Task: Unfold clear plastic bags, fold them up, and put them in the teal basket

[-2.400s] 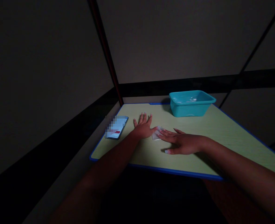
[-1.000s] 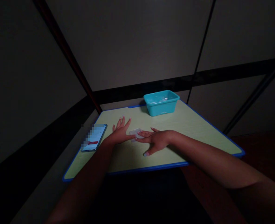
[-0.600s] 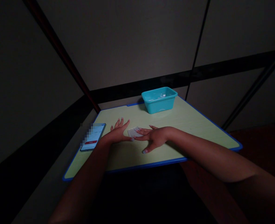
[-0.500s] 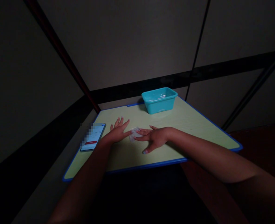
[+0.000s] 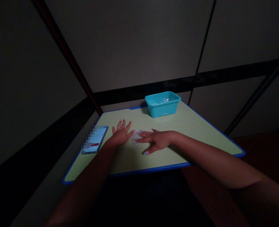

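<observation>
A small, thin, whitish translucent piece (image 5: 135, 140) lies flat on the yellow-green tabletop (image 5: 134, 160). My right hand (image 5: 157, 139) rests palm down with fingers spread, its fingertips over the right part of the piece. To the left, my left hand (image 5: 121, 135) lies with its fingers stretched out and apart, the thumb tip touching the piece's upper left edge. Neither hand grips anything. What the piece is made of cannot be told.
A turquoise basket (image 5: 163, 108) with something clear and shiny inside stands at the table's back. Near the left edge lies a phone (image 5: 98, 138) with a lit screen. The table has a blue rim, and panelled walls rise behind it.
The view has shifted slightly. Both hands remain spread around the piece, and my left thumb has moved up a little along its edge.
</observation>
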Available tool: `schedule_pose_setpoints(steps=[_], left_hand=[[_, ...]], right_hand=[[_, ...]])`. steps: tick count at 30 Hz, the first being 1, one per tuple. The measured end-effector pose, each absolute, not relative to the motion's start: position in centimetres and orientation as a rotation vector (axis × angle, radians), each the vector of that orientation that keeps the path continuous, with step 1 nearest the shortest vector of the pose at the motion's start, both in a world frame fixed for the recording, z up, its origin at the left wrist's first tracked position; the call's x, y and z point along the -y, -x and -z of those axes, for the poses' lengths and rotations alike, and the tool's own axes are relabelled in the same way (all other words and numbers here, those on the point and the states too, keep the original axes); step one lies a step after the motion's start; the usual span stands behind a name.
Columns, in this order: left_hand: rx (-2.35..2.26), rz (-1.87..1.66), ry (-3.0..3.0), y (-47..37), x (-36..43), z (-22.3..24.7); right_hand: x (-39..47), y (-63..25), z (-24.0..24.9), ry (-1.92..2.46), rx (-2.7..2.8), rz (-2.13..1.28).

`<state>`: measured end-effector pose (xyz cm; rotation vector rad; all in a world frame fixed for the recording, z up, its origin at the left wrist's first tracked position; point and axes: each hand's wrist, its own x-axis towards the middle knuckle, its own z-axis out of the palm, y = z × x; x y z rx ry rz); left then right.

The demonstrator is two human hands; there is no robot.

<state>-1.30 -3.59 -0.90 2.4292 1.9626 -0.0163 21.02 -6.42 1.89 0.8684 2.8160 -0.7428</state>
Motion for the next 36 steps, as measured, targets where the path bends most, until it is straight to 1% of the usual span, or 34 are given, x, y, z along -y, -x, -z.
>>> schedule_pose_setpoints(steps=[3,7,14,18,26,36], left_hand=[[-2.0,0.036,-2.422,1.2,3.6,0.9],[-2.001,0.076,-2.391,1.2,3.4,1.1],[-1.976,0.029,-2.358,1.4,3.1,1.3],[-1.966,0.022,-2.347,1.4,3.1,1.4],[-1.956,0.023,-2.341,1.2,3.4,1.0],[-1.922,-0.03,-2.358,1.2,3.4,1.1]], right_hand=[[6.6,-20.8,-2.0,-0.901,-2.868,0.692],[6.5,-21.0,-2.2,-0.93,-2.78,0.628],[5.1,-22.1,-1.9,-0.909,-2.798,0.68],[4.8,-22.0,-1.5,-0.976,-2.813,0.646],[4.5,-22.9,-1.9,-0.964,-2.761,0.662],[4.0,-23.0,-1.6,-1.121,-2.742,0.664]])
